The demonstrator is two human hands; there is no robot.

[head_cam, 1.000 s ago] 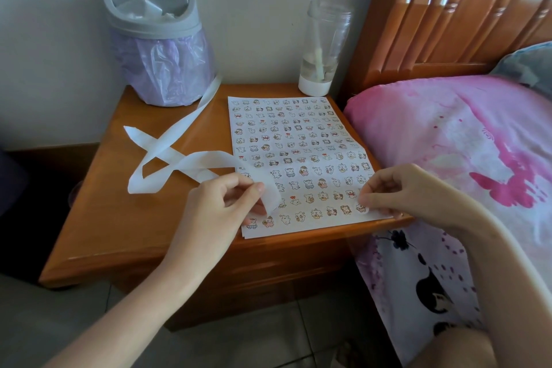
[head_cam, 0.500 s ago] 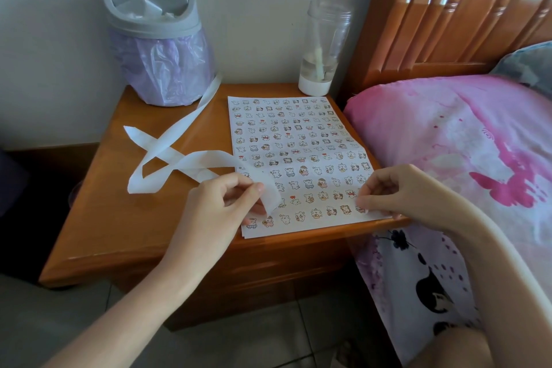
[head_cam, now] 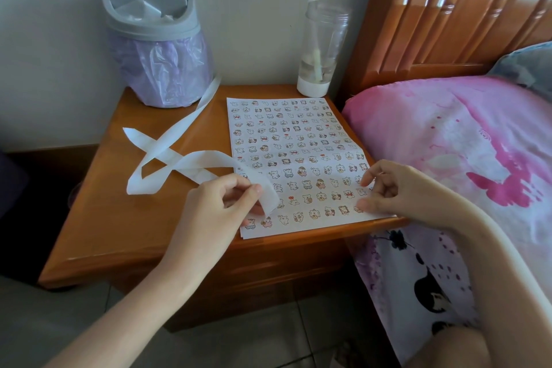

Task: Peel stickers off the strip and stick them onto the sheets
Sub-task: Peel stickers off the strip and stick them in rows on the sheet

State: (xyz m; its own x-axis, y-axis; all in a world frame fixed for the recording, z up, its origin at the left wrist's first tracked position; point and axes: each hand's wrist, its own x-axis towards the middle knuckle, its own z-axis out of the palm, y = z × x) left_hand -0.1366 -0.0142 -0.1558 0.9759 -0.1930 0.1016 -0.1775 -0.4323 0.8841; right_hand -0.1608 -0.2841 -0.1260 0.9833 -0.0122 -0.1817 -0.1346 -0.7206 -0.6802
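The right hand (head_cam: 400, 193) loosens its pinch: forefinger and thumb, pressed together a moment ago, now stand slightly apart, forefinger raised above the thumb, which lies on the sheet (head_cam: 298, 134) beneath that hand.

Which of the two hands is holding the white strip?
The left hand pinches the end of the white strip; the right hand holds no strip, its fingertips at the near right corner of the sticker sheet.

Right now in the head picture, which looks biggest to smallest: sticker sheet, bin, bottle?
1. The sticker sheet and bin look about alike, so no ranking; the sheet lies nearer.
2. The bottle is clearly smallest.
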